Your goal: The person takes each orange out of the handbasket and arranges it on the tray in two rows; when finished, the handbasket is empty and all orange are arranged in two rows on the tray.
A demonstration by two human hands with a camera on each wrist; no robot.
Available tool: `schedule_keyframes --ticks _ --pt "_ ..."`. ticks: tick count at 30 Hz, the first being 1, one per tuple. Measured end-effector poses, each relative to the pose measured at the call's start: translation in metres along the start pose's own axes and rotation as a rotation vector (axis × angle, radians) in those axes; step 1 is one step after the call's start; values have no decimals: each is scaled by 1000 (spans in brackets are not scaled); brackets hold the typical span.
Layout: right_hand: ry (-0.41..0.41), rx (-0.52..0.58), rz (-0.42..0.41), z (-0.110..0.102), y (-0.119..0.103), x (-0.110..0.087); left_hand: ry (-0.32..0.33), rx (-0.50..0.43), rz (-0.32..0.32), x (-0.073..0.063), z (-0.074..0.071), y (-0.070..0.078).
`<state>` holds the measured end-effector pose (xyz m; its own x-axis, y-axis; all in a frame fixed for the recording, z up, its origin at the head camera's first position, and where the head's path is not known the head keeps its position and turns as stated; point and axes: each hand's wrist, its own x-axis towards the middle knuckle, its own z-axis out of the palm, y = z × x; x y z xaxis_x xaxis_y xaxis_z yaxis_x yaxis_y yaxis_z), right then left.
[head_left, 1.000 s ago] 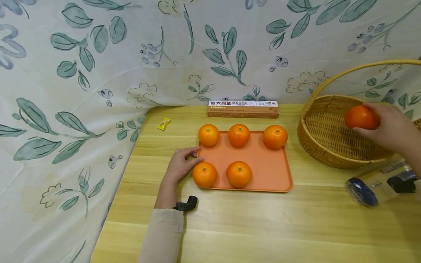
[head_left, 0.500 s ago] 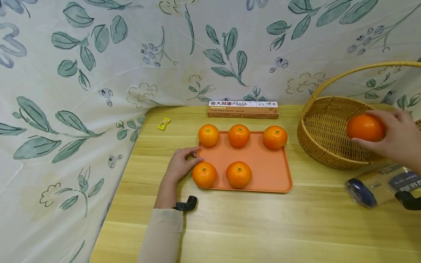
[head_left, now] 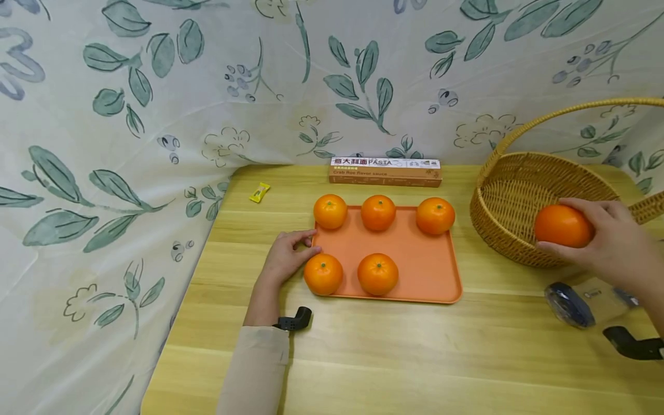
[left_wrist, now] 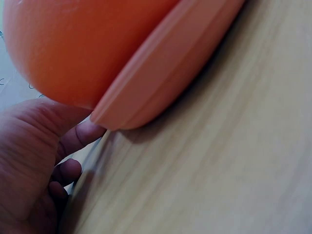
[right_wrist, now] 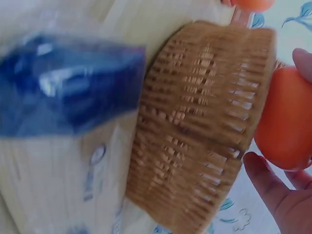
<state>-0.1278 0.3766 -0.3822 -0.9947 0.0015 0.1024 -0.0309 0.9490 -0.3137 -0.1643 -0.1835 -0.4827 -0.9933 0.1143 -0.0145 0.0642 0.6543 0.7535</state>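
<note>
My right hand (head_left: 617, 236) grips an orange (head_left: 562, 226) between thumb and fingers, over the near side of the wicker basket (head_left: 498, 222). In the right wrist view, that orange (right_wrist: 285, 119) hangs beside the woven wall (right_wrist: 195, 112). My left hand (head_left: 284, 256) holds the left rim of a flat orange-coloured tray (head_left: 410, 248), thumb and index finger at its edge. Several oranges sit on the tray: a back row including the right one (head_left: 435, 216), and a front row with one (head_left: 324, 274) right by my left thumb. The left wrist view shows this fruit (left_wrist: 73, 53) close up, above the tray's side (left_wrist: 151, 73).
A pasta box (head_left: 385, 172) lies behind the tray. To its left is a small yellow wrapped sweet (head_left: 259, 192). A clear packet with a dark blue end (head_left: 570, 305) lies in front of the basket, whose tall handle (head_left: 560, 112) arches up. Patterned cloth hangs behind.
My right hand, with the orange in its grip, has moved from over the basket's inside toward its near rim and slightly left. The left hand stays at the tray.
</note>
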Motion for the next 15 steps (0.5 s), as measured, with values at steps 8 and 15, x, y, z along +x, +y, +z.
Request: schedule_keyframes --ticks 8,15 --pt "10 63 -20 4 -36 -18 4 -6 -6 0 0 1" --pt "9 125 -63 15 -61 -29 7 -3 -5 0 0 2"
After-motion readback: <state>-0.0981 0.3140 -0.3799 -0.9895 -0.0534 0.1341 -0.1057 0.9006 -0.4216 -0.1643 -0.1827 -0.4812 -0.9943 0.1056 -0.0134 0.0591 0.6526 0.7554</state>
